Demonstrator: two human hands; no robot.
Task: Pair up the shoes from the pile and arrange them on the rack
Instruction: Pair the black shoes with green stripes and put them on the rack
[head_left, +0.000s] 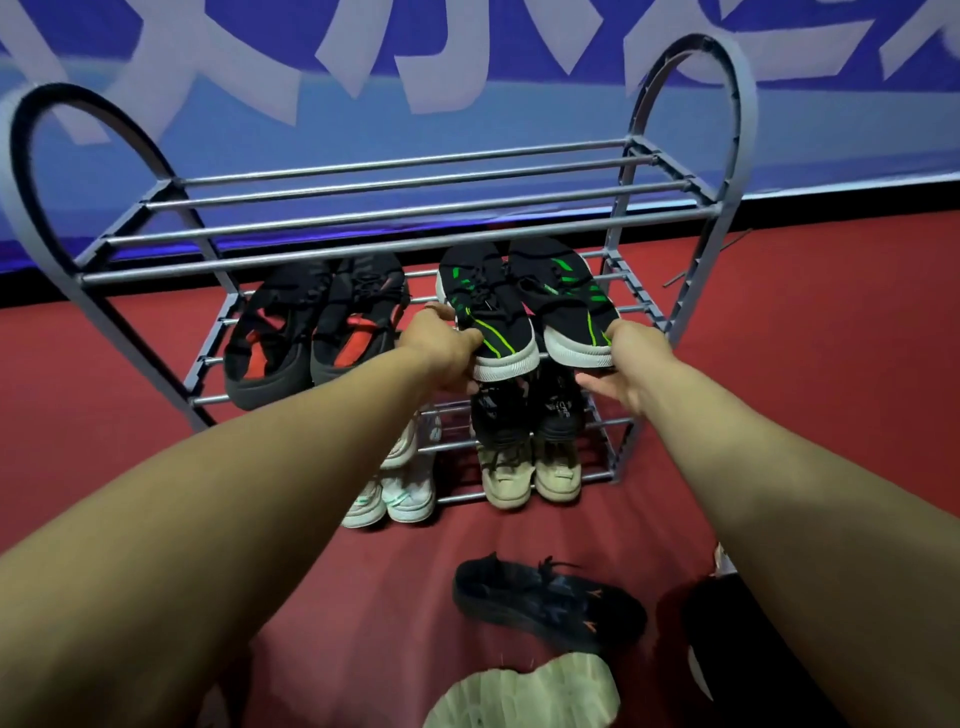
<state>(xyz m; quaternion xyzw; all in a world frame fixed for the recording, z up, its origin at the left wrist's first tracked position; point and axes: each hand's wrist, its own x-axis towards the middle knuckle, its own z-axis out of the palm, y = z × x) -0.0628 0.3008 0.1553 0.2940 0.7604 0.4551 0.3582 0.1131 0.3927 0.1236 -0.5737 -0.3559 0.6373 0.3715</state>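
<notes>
1. Fingers of the left hand (441, 345) curl round the heel of the left green-striped shoe (485, 312); fingers of the right hand (626, 364) grip the heel of the right green-striped shoe (566, 301) from the side and below.
2. Grey metal rack (395, 208), three tiers of bars, stands on the red floor (805, 338) against a blue banner (467, 130).
3. Middle tier: both green-striped shoes lie side by side at the right, toes inward; a black-and-red pair (311, 332) lies at the left.
4. Bottom tier: a white pair (400, 483) and a black-and-beige pair (527, 452) (partly hidden by the tier above).
5. Floor, near the camera: a black shoe (550, 603) on its side, and a pale ridged sole (524, 696) just beside it.
</notes>
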